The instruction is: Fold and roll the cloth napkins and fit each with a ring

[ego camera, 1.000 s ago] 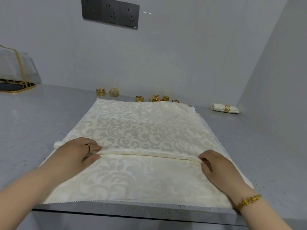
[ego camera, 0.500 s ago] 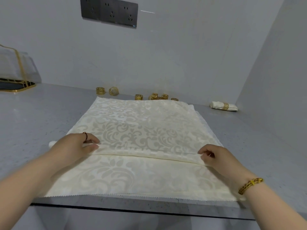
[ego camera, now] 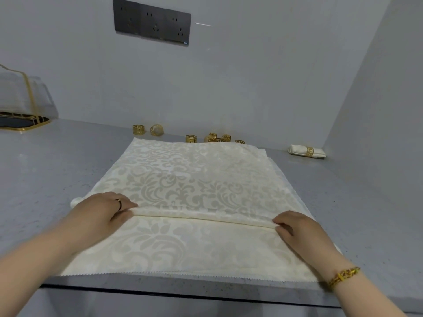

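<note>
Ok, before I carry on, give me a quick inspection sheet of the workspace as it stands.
Surface: grey speckled counter, largely covered by the cream napkin, which reaches the front edge.
Job's things: cream napkin has a raised fold across its width; loose gold rings sit along the back wall; one rolled napkin, already ringed, lies in the far right corner.
Clutter: gold-trimmed clear holder at far left.
Hands: left hand and right hand each pinch an end of the fold.
Cables: nothing seen.
Surroundings: socket panel on the back wall; side wall at right.
</note>
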